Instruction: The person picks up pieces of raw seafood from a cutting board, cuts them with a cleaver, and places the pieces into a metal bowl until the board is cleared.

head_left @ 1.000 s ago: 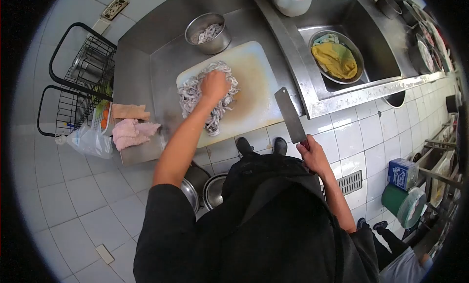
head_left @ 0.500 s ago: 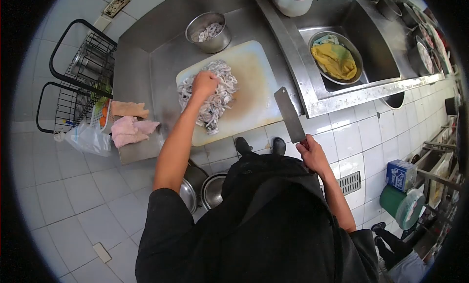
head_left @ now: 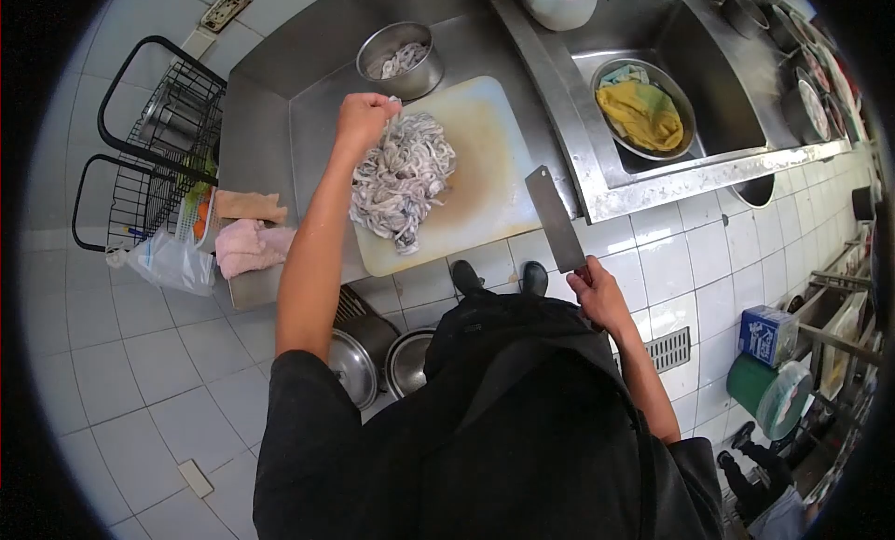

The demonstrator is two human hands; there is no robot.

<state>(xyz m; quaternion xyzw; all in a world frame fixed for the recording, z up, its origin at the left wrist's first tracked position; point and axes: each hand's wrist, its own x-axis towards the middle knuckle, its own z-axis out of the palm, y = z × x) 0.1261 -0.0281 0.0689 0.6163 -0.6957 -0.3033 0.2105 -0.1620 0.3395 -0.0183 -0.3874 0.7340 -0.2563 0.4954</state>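
A heap of pale grey, stringy strips (head_left: pixel 406 181) lies on the left half of a white cutting board (head_left: pixel 494 148) with a brown stain. Above the heap's upper left side, my left hand (head_left: pixel 366 118) is closed, with a small pale strip showing at its fingertips. Just beyond the board stands a round metal pot (head_left: pixel 424 76) with similar strips inside. My right hand (head_left: pixel 599 296) is wrapped round the handle of a cleaver (head_left: pixel 554 218), whose broad blade points away from me beside the board's right edge.
A metal sink (head_left: pixel 704 83) at the right holds a bowl with a yellow cloth (head_left: pixel 643 116). Pink cloth (head_left: pixel 250 248) lies at the counter's left corner, near black wire racks (head_left: pixel 140 190). Metal pots (head_left: pixel 352 370) stand below. Another person's legs (head_left: pixel 755 470) show at lower right.
My left hand has risen off the heap and moved up and to the left, a strip now at its fingertips. The cleaver stays in my right hand, nearly unmoved.
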